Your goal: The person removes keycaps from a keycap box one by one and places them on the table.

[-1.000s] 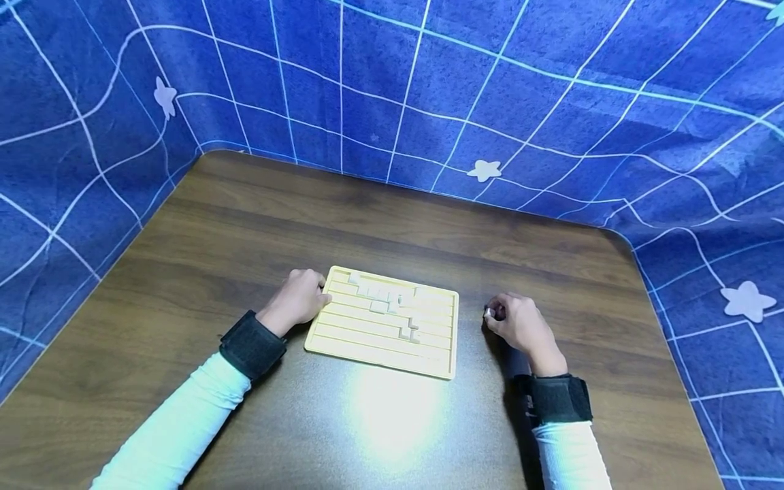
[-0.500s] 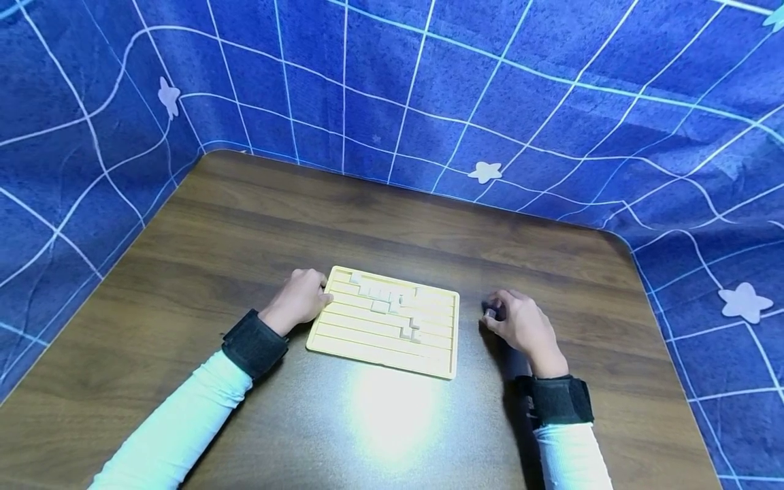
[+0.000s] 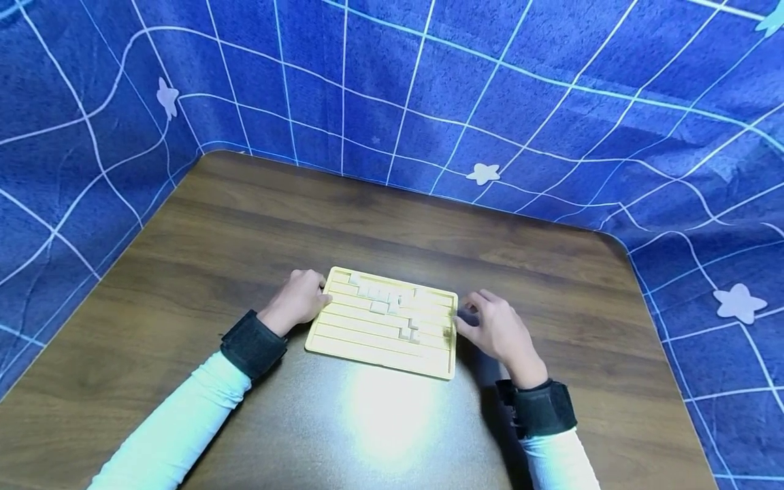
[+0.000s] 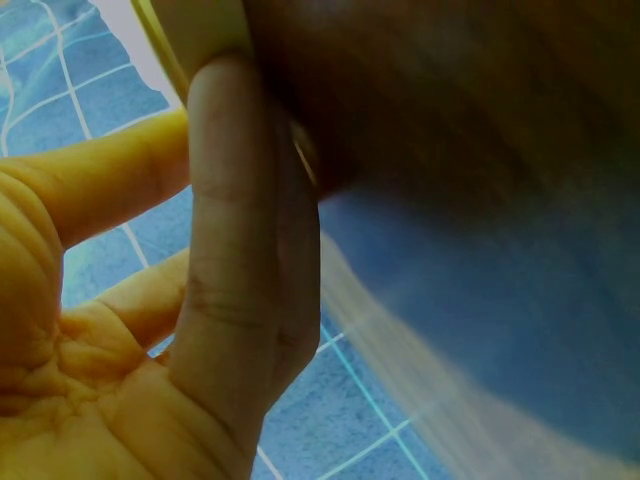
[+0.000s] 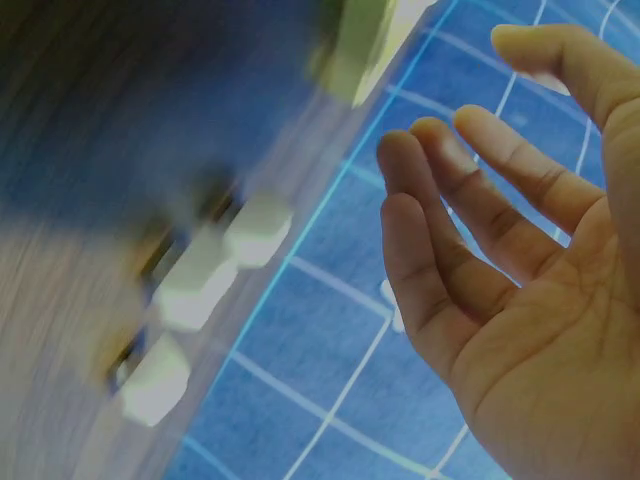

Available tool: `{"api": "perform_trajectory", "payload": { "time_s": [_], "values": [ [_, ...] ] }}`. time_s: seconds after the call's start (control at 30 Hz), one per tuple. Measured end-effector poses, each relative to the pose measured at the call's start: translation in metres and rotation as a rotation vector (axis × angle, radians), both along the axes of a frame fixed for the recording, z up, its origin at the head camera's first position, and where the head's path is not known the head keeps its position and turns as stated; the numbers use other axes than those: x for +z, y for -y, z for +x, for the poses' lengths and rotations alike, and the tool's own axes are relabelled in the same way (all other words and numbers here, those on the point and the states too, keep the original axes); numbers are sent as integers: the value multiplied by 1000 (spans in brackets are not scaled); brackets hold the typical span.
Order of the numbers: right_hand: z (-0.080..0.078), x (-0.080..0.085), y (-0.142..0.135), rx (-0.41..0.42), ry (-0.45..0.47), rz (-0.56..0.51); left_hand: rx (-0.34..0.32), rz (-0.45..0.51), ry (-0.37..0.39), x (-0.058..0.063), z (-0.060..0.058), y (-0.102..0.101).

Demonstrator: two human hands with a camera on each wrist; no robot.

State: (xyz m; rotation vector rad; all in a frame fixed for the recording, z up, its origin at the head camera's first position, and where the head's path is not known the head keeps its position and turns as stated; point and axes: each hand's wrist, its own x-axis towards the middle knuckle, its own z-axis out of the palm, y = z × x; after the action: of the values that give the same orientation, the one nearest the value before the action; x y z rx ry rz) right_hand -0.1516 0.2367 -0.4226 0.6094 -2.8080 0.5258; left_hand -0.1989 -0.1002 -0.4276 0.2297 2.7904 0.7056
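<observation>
A pale yellow ridged tray (image 3: pixel 367 340) lies on the table, with small white tiles (image 3: pixel 379 307) standing in several of its rows. My left hand (image 3: pixel 295 299) pinches the tray's left edge, thumb over the rim and fingers against the side. In the left wrist view a fingertip presses against the tray (image 4: pixel 205 30). At the tray's right edge is my right hand (image 3: pixel 499 330), its thumb right by the rim. The right wrist view shows that hand with fingers spread and loosely bent, nothing between them, and the tray (image 5: pixel 365 45) close ahead.
Three small white blocks (image 5: pixel 195 285) show blurred on the table in the right wrist view. A brown wooden table (image 3: pixel 343 224) reaches back to a blue curtain (image 3: pixel 380 75) patterned with lines and stars. Black bands (image 3: pixel 254 345) circle both wrists.
My right hand has moved left from the table to the tray's right edge, and the small piece at its fingertips is no longer seen there. My left hand stays on the tray.
</observation>
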Motion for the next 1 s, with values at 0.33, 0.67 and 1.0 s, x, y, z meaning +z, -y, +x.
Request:
{"api": "perform_trajectory", "payload": {
  "time_s": [0.33, 0.67, 1.0],
  "values": [
    [13, -2, 34, 137, -25, -10, 4, 7, -8, -1, 1, 1],
    [18, -5, 57, 235, -44, 61, 5, 15, -8, -2, 0, 1],
    [18, -10, 63, 248, -54, 111, 13, 18, -11, -3, 0, 1]
  ]
}}
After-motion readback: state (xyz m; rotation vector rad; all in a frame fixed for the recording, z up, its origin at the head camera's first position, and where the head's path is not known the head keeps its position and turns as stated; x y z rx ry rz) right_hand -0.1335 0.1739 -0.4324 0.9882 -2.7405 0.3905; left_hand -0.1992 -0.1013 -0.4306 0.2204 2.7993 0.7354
